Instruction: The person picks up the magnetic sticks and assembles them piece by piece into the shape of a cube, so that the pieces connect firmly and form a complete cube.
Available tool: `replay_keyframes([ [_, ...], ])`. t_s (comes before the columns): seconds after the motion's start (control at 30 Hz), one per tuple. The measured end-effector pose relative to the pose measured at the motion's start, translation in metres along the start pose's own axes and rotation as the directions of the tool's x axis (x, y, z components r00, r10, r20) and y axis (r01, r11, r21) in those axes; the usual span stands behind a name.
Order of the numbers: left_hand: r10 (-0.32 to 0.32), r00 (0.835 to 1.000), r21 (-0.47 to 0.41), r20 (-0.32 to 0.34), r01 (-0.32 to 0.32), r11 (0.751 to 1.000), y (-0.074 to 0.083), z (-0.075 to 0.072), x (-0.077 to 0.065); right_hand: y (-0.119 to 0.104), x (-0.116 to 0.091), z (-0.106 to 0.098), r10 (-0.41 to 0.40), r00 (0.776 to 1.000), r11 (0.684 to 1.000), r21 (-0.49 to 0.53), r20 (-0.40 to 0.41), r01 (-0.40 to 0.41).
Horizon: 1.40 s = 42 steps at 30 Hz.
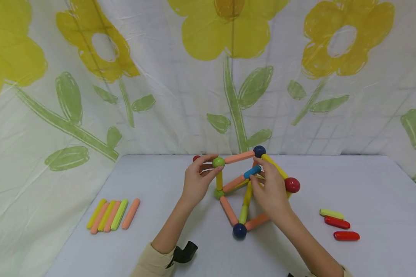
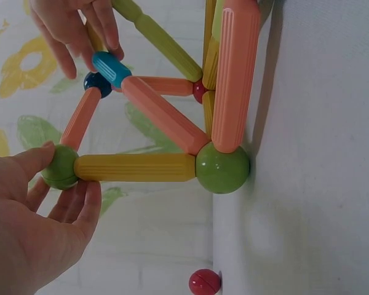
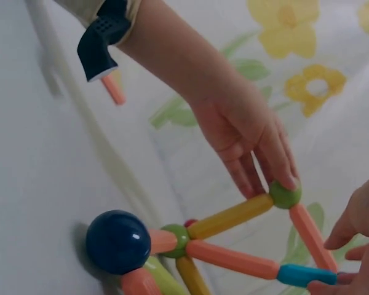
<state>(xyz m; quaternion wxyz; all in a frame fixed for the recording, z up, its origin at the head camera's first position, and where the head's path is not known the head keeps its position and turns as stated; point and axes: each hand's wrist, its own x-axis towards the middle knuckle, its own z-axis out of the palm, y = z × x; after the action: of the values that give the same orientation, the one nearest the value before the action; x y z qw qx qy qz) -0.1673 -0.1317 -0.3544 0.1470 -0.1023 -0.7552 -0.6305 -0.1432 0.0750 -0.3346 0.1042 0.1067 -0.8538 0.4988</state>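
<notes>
A frame of magnetic building sticks and balls stands on the table before me. My left hand (image 1: pixel 194 184) grips the upper green ball (image 2: pixel 61 167), which tops an upright yellow stick (image 2: pixel 135 168). Below it sits the lower green ball (image 2: pixel 222 167). From there a salmon stick (image 1: pixel 234 184) slants up, with a short blue stick (image 1: pixel 252 171) at its raised end. My right hand (image 1: pixel 272 190) pinches that blue stick, close under a navy ball (image 1: pixel 259 151). Another salmon stick (image 1: pixel 240 157) joins the navy ball to the upper green ball. My right palm hides part of the frame behind it.
Several yellow, salmon and lime sticks (image 1: pixel 107 215) lie in a row at left. At right are a lime stick (image 1: pixel 331 214) and two red sticks (image 1: pixel 337 222). A loose red ball (image 2: pixel 205 282) rests behind my left hand. A flowered curtain (image 1: pixel 180 96) hangs behind the table.
</notes>
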Motion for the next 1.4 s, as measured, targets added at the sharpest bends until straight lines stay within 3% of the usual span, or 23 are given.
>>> replay_keyframes([
  [0.3,-0.013,1.000,-0.015,0.005,0.013,1.000,0.001,0.001,0.001,-0.013,-0.005,-0.019,0.024,0.993,0.999,-0.051,0.115,-0.018],
  [0.43,-0.021,1.000,-0.021,0.009,0.021,1.000,0.001,0.002,0.001,-0.020,-0.005,-0.036,0.047,0.980,0.998,-0.058,0.191,-0.037],
  [0.6,-0.019,1.000,-0.014,0.015,0.019,1.000,0.001,0.003,0.000,-0.020,0.001,-0.064,0.020,0.960,1.000,-0.027,0.281,-0.013],
  [0.7,-0.019,1.000,-0.016,0.015,0.019,1.000,0.000,0.003,0.000,-0.015,0.011,-0.082,0.007,0.954,0.999,-0.035,0.299,0.004],
  [0.8,-0.015,1.000,-0.022,0.013,0.015,1.000,0.000,0.004,0.000,-0.005,0.023,-0.093,-0.020,0.967,0.996,-0.077,0.256,0.041],
  [0.93,-0.002,1.000,-0.025,0.004,0.002,1.000,-0.001,0.003,0.000,0.014,0.038,-0.092,-0.048,0.979,0.997,-0.046,0.198,0.058],
  [1.03,0.006,1.000,-0.014,-0.009,-0.006,1.000,-0.002,0.003,0.000,0.028,0.047,-0.084,-0.021,0.973,0.998,0.066,0.231,0.005],
  [1.2,0.021,1.000,-0.001,-0.010,-0.021,1.000,-0.004,0.002,0.000,0.048,0.061,-0.073,0.060,0.939,0.961,0.233,0.340,-0.145],
  [1.4,0.030,1.000,0.000,-0.008,-0.030,1.000,-0.007,0.001,-0.001,0.066,0.076,-0.063,0.052,0.902,0.921,0.328,0.429,-0.209],
])
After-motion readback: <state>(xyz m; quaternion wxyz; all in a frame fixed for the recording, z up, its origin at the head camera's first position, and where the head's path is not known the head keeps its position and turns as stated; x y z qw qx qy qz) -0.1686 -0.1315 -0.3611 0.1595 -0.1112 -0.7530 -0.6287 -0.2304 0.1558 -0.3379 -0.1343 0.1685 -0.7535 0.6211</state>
